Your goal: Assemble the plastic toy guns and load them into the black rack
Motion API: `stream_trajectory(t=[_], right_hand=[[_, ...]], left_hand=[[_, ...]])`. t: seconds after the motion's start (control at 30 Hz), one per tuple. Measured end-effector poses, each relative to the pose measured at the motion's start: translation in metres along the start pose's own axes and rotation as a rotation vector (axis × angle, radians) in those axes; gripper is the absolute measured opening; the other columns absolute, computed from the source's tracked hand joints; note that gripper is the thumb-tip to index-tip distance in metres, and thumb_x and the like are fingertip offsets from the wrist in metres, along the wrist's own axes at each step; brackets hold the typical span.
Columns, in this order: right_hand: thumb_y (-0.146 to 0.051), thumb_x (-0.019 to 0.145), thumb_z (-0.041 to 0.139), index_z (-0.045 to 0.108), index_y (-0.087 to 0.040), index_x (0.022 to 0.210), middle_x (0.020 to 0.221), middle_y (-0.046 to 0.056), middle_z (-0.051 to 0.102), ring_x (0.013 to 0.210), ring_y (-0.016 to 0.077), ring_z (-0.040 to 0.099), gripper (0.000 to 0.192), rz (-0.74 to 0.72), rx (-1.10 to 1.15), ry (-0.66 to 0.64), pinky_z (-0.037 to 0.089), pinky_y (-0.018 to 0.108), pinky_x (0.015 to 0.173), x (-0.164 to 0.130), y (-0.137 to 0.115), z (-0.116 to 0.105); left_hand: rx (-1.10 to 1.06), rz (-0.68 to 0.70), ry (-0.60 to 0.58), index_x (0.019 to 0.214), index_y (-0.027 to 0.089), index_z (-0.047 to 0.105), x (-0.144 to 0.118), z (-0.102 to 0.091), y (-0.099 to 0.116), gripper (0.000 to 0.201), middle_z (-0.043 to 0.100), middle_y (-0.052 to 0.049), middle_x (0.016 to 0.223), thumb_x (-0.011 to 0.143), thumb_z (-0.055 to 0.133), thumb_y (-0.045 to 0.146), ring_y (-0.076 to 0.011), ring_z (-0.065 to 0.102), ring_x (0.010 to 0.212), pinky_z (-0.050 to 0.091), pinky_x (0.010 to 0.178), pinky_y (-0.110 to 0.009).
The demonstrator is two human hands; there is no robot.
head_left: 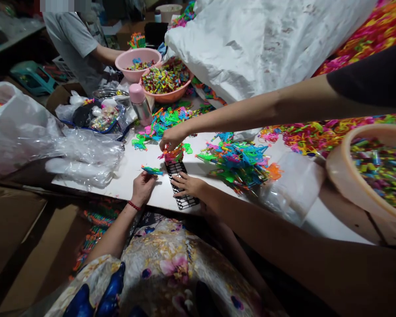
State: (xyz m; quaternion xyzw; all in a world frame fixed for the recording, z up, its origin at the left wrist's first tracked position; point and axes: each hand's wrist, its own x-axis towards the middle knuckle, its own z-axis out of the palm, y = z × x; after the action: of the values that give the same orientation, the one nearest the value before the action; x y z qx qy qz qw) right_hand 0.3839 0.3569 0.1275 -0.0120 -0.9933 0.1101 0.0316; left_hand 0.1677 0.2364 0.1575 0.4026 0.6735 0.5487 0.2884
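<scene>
Left hand, red bracelet at the wrist, fingers pinched shut on a small blue-green toy piece held just above the white table. Right hand lies flat, fingers spread and loosely open, resting on a black plastic grid; it grips nothing, just presses the grid down. Grid sits at the near table edge, touching the right hand, at 3 o'clock from the left hand.

A co-worker's hand comes in from 2 o'clock on a long bare arm, fingers curled down on a pink and green bunch of toys right at the far end of the grid, 12 o'clock from the right hand.

Pile of bright toy pieces at 2 o'clock of the grid, near. Clear plastic bags at 9 o'clock, well apart from the hands. Pink bottle at 11 o'clock, further back two pink basins full of coloured bits. Beige basin at 3 o'clock, table edge. Big white sack at 1 o'clock. A second person in a grey shirt at 10 o'clock, far side.
</scene>
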Motion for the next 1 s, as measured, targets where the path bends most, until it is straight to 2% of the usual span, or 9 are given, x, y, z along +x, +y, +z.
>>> stream_trajectory(t=[0.1, 0.23, 0.3, 0.4, 0.6, 0.73, 0.8, 0.87, 1.0], right_hand=[[-0.011, 0.099, 0.019, 0.066, -0.003, 0.077, 0.120, 0.006, 0.070, 0.119, 0.0106, 0.059, 0.052, 0.149, 0.039, -0.049, 0.044, 0.040, 0.095, 0.003, -0.001, 0.000], [-0.012, 0.091, 0.059, 0.074, -0.021, 0.096, 0.143, 0.007, 0.059, 0.134, 0.0242, 0.051, 0.019, -0.032, 0.039, -0.106, 0.037, 0.053, 0.107, 0.002, 0.006, 0.004], [-0.007, 0.083, 0.069, 0.074, -0.031, 0.105, 0.148, 0.006, 0.055, 0.139, 0.0300, 0.047, 0.033, -0.108, 0.030, -0.090, 0.033, 0.061, 0.110, 0.001, 0.011, 0.007], [-0.007, 0.085, 0.065, 0.071, -0.035, 0.113, 0.150, 0.005, 0.052, 0.143, 0.0316, 0.042, 0.040, -0.139, 0.028, -0.094, 0.030, 0.065, 0.112, 0.000, 0.018, 0.009], [-0.002, 0.089, 0.046, 0.058, -0.026, 0.134, 0.150, 0.007, 0.052, 0.142, 0.0219, 0.043, 0.052, -0.050, -0.133, -0.113, 0.035, 0.051, 0.115, 0.023, 0.024, -0.001], [0.003, 0.082, 0.050, 0.063, -0.026, 0.125, 0.148, 0.005, 0.054, 0.140, 0.0210, 0.045, 0.054, -0.013, -0.198, -0.143, 0.034, 0.049, 0.116, 0.040, 0.027, 0.000], [0.002, 0.082, 0.055, 0.068, -0.025, 0.118, 0.147, 0.006, 0.055, 0.139, 0.0228, 0.047, 0.047, -0.024, -0.177, -0.162, 0.036, 0.050, 0.115, 0.042, 0.031, 0.001], [-0.001, 0.084, 0.060, 0.072, -0.024, 0.110, 0.148, 0.006, 0.054, 0.139, 0.0236, 0.046, 0.036, -0.045, -0.117, -0.165, 0.037, 0.049, 0.114, 0.041, 0.034, -0.001], [-0.007, 0.094, 0.053, 0.073, -0.013, 0.090, 0.140, 0.008, 0.062, 0.135, 0.0179, 0.052, 0.022, -0.032, 0.006, -0.099, 0.042, 0.043, 0.109, 0.043, 0.034, -0.004]], left_hand=[[-0.023, -0.036, 0.010, 0.093, 0.015, 0.071, 0.001, -0.001, -0.002, 0.027, 0.074, -0.005, 0.086, 0.077, 0.073, 0.036, -0.0165, 0.068, 0.078, 0.057, 0.078, -0.031], [-0.010, -0.044, 0.040, 0.089, 0.016, 0.070, 0.005, 0.001, -0.005, 0.027, 0.072, -0.003, 0.084, 0.076, 0.074, 0.038, -0.0146, 0.066, 0.076, 0.055, 0.076, -0.027], [-0.021, -0.065, 0.049, 0.086, 0.016, 0.067, 0.007, 0.002, -0.006, 0.028, 0.070, -0.002, 0.080, 0.075, 0.074, 0.041, -0.0134, 0.064, 0.073, 0.054, 0.072, -0.026], [-0.121, -0.153, 0.062, 0.081, 0.017, 0.062, 0.010, 0.004, -0.005, 0.033, 0.066, 0.000, 0.073, 0.072, 0.076, 0.046, -0.0115, 0.062, 0.065, 0.052, 0.064, -0.023], [-0.193, -0.361, 0.042, 0.078, 0.015, 0.057, 0.023, 0.003, 0.000, 0.043, 0.063, -0.001, 0.061, 0.065, 0.080, 0.049, -0.0087, 0.054, 0.047, 0.044, 0.047, -0.021], [-0.055, -0.395, 0.049, 0.078, 0.017, 0.055, 0.025, -0.003, 0.004, 0.042, 0.063, -0.001, 0.058, 0.071, 0.075, 0.053, -0.0124, 0.056, 0.045, 0.045, 0.045, -0.024], [0.130, -0.327, 0.089, 0.074, 0.018, 0.056, 0.025, -0.005, 0.010, 0.039, 0.060, 0.000, 0.054, 0.078, 0.070, 0.055, -0.0136, 0.055, 0.045, 0.043, 0.046, -0.025], [0.266, -0.160, 0.135, 0.074, 0.018, 0.061, 0.026, -0.006, 0.020, 0.035, 0.063, -0.001, 0.059, 0.084, 0.065, 0.051, -0.0142, 0.058, 0.053, 0.045, 0.052, -0.025], [0.252, 0.269, 0.110, 0.103, 0.017, 0.072, 0.040, 0.003, 0.040, 0.029, 0.073, -0.008, 0.100, 0.091, 0.061, 0.042, -0.0177, 0.067, 0.091, 0.053, 0.077, -0.027]])
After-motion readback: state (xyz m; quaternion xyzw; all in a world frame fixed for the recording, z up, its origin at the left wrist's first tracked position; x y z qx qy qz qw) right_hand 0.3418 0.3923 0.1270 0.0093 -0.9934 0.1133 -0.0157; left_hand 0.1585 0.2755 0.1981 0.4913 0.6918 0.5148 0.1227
